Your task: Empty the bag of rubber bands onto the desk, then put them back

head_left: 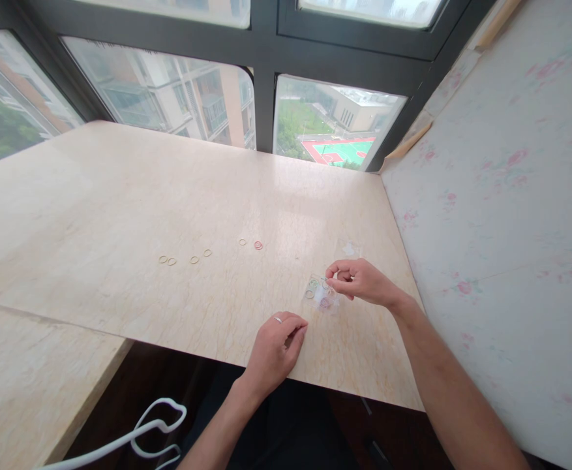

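My right hand [359, 281] is over a small clear plastic bag [322, 295] on the stone ledge, thumb and fingertips pinched at its upper right edge. Whatever lies between those fingertips is too small to make out. Thin green, yellowish and pinkish rings show on or in the bag. Closer to the ledge's front edge rests my left hand [278, 346], its fingers curled together and a ring on one finger; nothing shows in its grip. Farther left lie several thin yellowish rings [194, 260], spaced apart, and a red ring [258, 245].
Another clear plastic piece [348, 249] with a white patch lies beyond my right hand. The stone ledge [119, 196] meets dark-framed windows at the back and a flowered wall [501, 215] on the right. A white bent tube [158, 421] rises below the front edge.
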`<action>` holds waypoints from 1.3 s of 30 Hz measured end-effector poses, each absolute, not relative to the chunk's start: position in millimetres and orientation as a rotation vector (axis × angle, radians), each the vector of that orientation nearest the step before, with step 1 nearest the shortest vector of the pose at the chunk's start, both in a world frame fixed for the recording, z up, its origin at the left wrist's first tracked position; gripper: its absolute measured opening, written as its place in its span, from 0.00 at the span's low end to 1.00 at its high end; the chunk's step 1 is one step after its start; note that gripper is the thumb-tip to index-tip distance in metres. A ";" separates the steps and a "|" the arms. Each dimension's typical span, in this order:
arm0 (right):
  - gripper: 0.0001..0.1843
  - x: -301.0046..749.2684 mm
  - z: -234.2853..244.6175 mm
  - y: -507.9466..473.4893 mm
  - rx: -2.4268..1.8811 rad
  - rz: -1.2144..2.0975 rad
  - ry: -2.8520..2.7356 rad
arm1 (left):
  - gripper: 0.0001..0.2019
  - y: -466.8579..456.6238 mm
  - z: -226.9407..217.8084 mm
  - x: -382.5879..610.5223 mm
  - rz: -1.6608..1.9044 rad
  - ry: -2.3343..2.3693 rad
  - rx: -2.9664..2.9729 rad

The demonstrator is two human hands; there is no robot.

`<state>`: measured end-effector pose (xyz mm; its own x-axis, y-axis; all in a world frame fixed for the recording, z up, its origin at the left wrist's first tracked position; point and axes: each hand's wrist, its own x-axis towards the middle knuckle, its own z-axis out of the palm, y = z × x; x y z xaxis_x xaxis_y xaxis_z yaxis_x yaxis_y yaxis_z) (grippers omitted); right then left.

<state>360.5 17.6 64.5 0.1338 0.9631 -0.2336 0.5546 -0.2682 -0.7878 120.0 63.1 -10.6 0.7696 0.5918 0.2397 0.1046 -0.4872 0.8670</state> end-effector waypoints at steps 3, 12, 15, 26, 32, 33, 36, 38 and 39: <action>0.08 361.4 60.3 20.3 -1.934 0.931 -1.505 | 0.06 62.6 -10.5 119.5 0.653 0.522 2.023; 0.06 352.4 54.4 33.3 -2.187 0.680 -1.766 | 0.06 62.9 -11.9 119.4 0.653 0.518 2.021; 0.06 350.4 53.8 34.4 -2.215 0.656 -1.830 | 0.06 63.1 -11.9 119.7 0.654 0.519 2.019; 0.08 349.1 58.3 39.8 -2.196 0.741 -1.883 | 0.06 63.3 -10.7 119.5 0.656 0.515 2.019; 0.08 349.5 59.2 41.2 -2.241 0.707 -1.922 | 0.06 63.1 -11.6 119.4 0.652 0.520 2.018; 0.09 349.6 59.6 40.7 -2.244 0.693 -1.928 | 0.06 63.1 -11.3 119.3 0.653 0.519 2.018; 0.10 348.8 61.4 36.9 -2.240 0.637 -1.922 | 0.06 63.4 -10.3 119.5 0.652 0.516 2.019; 0.11 346.9 63.0 33.6 -2.228 0.596 -1.907 | 0.06 63.5 -9.9 119.7 0.649 0.515 2.021; 0.11 345.4 63.9 32.2 -2.217 0.581 -1.914 | 0.06 63.4 -9.8 119.7 0.648 0.515 2.023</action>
